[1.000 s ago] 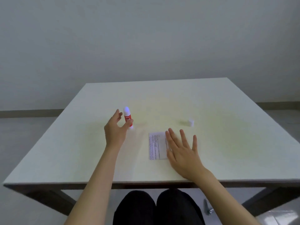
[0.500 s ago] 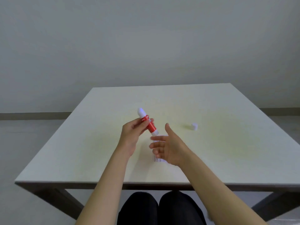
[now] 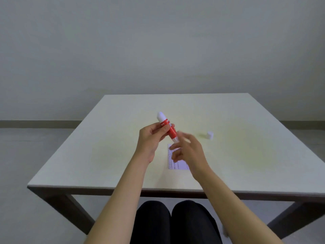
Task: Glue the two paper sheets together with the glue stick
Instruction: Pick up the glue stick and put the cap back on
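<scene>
- The left hand (image 3: pixel 151 138) is clenched around the red barrel of the glue stick (image 3: pixel 167 127), held in the air above the middle of the desk (image 3: pixel 105 155).
- The glue stick is tilted: its white rounded end points up toward 11 o'clock, and its lower white end points down toward 5 o'clock.
- The right hand (image 3: pixel 189 152) is blurred; its fingers are loosely spread and it grasps nothing. Its fingertips (image 3: pixel 179 133) are at the lower end of the glue stick, but whether they touch it cannot be told.
- A printed paper sheet (image 3: pixel 176 162) lies flat on the desk under the right hand, at 5 o'clock from the glue stick. The hand and wrist cover its right part, so only one sheet can be made out; whether a second lies with it cannot be told.
- A small white cap (image 3: pixel 210 135) sits on the desk at 3 o'clock from the glue stick, well apart from both hands and from the paper.
- Both bare forearms reach in from the near edge of the desk, and dark-clothed knees (image 3: pixel 172 224) show below that edge at 6 o'clock.
- A plain pale wall (image 3: pixel 158 50) stands beyond the far edge of the desk at 12 o'clock.
</scene>
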